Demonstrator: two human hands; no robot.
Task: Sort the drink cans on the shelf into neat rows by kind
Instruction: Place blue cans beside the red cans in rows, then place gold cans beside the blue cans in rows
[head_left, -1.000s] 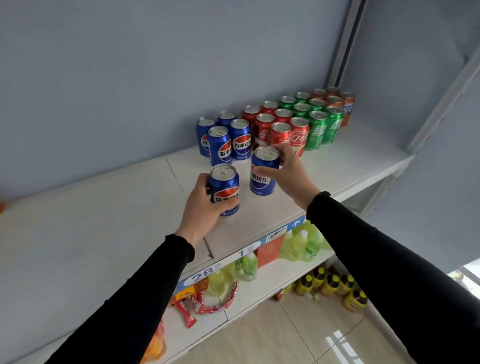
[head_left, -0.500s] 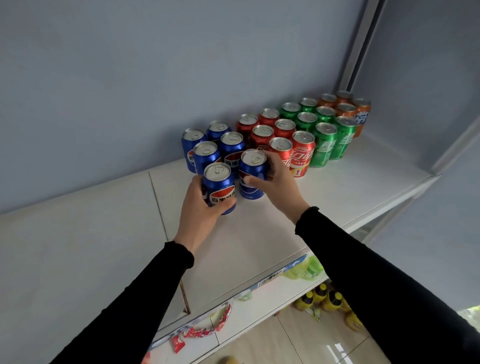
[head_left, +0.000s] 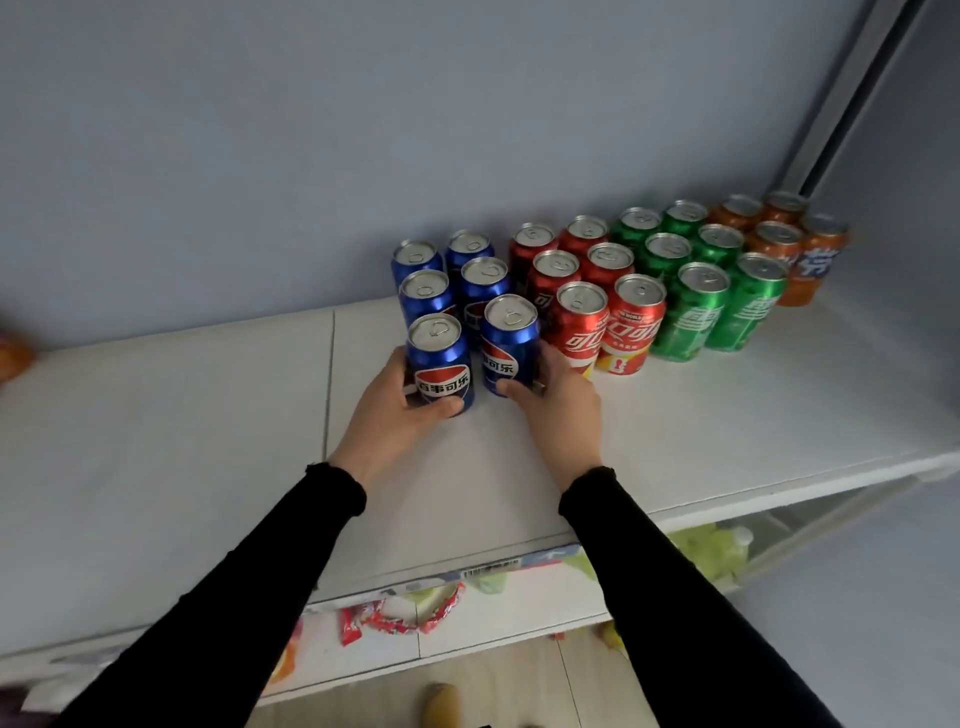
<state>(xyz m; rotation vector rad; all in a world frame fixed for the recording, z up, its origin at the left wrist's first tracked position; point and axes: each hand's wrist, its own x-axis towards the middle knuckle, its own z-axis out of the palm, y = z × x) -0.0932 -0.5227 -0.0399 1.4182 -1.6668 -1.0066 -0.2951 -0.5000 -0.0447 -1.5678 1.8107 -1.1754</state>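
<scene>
Both hands are wrapped round blue cola cans at the front of the blue block: the left hand (head_left: 387, 410) grips the front-left blue can (head_left: 440, 364), thumb across its lower label, and the right hand (head_left: 558, 405) holds the front-right blue can (head_left: 509, 345) from its right side, thumb curled at the base. Each can stands upright on the white shelf (head_left: 701, 415), just in front of four more blue cans (head_left: 452, 275). To their right, in matching rows running back to the wall, stand the red cans (head_left: 587, 291), the green cans (head_left: 701, 280) and, furthest right, the orange cans (head_left: 795, 244). Black sleeves (head_left: 675, 597) cover both forearms. Below the shelf edge, red snack packets (head_left: 395, 618) lie on a lower shelf.
</scene>
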